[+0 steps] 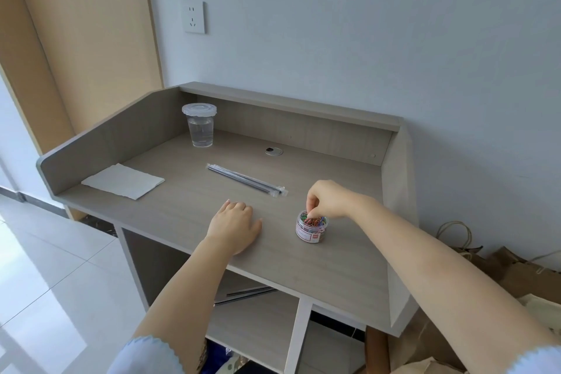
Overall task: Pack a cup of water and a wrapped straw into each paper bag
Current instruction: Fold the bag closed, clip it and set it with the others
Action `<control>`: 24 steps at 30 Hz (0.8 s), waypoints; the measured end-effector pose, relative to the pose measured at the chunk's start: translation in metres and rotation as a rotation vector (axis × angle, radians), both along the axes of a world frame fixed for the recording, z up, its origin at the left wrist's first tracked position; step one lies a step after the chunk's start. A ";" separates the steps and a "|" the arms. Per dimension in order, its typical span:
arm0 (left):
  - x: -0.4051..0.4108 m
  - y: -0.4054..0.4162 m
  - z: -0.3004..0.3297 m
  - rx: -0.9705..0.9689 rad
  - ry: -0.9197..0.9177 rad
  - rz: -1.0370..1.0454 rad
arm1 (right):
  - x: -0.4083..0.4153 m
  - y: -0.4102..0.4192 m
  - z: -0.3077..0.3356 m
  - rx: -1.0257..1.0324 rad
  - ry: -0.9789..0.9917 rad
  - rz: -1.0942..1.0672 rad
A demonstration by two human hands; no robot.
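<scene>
A clear lidded cup of water (200, 126) stands at the back left of the grey desk (318, 267). Wrapped black straws (246, 180) lie diagonally in mid-desk. My right hand (326, 199) reaches down into a small open jar of coloured paper clips (311, 228), its fingertips pinching among the clips. My left hand (232, 226) rests on the desk top, left of the jar, fingers loosely curled and holding nothing. Brown paper bags (516, 270) lie on the floor to the right of the desk.
A white paper napkin (123, 181) lies at the desk's left. A round cable grommet (273, 151) sits near the back panel. Raised side and back walls border the desk. More straws (246, 294) lie on the shelf below. A wall socket (194, 17) is above.
</scene>
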State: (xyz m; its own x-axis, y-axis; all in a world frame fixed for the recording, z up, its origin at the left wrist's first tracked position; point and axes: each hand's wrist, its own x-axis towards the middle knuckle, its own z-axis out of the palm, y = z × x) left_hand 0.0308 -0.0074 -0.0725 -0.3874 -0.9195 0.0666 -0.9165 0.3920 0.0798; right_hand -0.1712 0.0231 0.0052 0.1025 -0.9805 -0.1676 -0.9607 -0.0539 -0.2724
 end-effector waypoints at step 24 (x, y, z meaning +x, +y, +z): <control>-0.018 0.013 0.013 -0.060 0.134 -0.049 | -0.017 0.016 0.007 -0.231 -0.383 -0.130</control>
State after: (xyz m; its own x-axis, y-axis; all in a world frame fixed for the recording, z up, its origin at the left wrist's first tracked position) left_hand 0.0127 0.0057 -0.0592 -0.4157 -0.8925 0.1752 -0.8789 0.4437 0.1748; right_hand -0.1878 0.0390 0.0119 -0.0113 -0.9965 0.0827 -0.7959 -0.0411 -0.6041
